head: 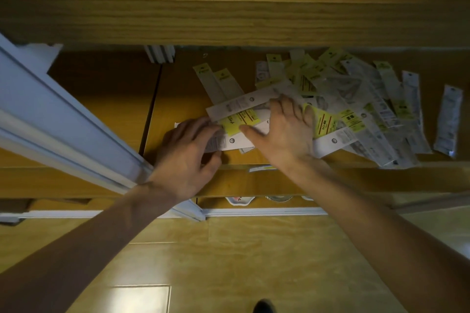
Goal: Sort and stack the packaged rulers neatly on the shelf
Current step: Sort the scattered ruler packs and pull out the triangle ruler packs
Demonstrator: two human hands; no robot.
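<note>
So the packaged rulers [338, 99] are basically a messy heap spread over the middle and right of the frame, sitting on the wooden shelf [178, 89]. Long white and clear sleeves with yellow labels, pointing every which way and overlapping each other. One pack [448, 121] lies a bit apart from the heap at the far right edge, and a couple of white ones with yellow tops [218, 84] fan out toward the upper left of the pile.

Down at the center, both hands are on the near end of the pile. The left hand [188, 150] rests on a white pack [236, 138] lying roughly flat along the shelf front, fingers bent over its left end with the thumb near the shelf edge; can't really tell if it's a proper grip or just pressing. The right hand [284, 129] is spread flat, fingers straight, pressing on the packs just right of that, thumb pointing left across a yellow label [239, 121].

Above it all there's the thick front edge of the next shelf board [229, 23]. A white frame rail [63, 119] runs diagonally across the left side. Bottom of the frame is glossy tan floor tile [229, 262], and a dark shoe tip [264, 306] peeks in at the bottom edge.
</note>
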